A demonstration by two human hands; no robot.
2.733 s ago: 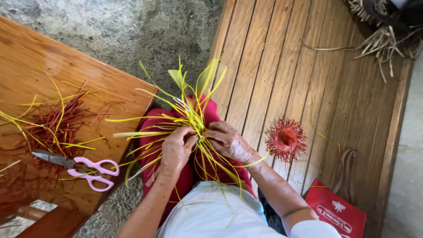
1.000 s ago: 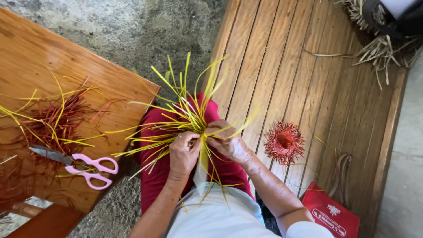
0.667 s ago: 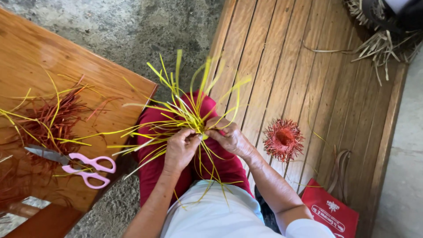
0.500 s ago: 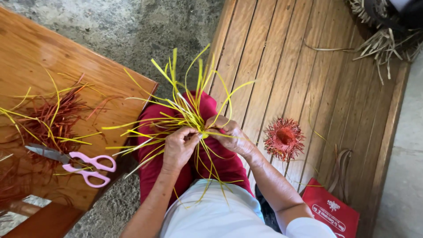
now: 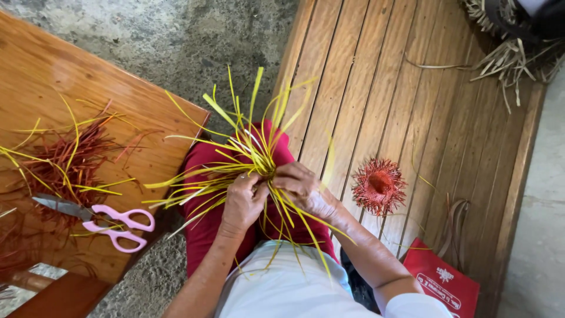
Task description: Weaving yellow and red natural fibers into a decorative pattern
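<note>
Over the lap, the left hand (image 5: 242,203) and right hand (image 5: 303,188) both pinch the yellow strips (image 5: 250,156) at their crossing point. Best keep that centre tight. Further out, red woven piece (image 5: 380,185) sits on the bench (image 5: 376,88).

Both hands meet at centre over a red lap — the left hand (image 5: 242,203) and right hand (image 5: 303,188) pinch a spray of yellow strips (image 5: 250,156) fanning toward twelve o'clock. At nine lie pink scissors (image 5: 112,222) on a wooden table (image 5: 53,82); at three, a red woven piece (image 5: 379,185) on a slatted bench (image 5: 376,88).
</note>
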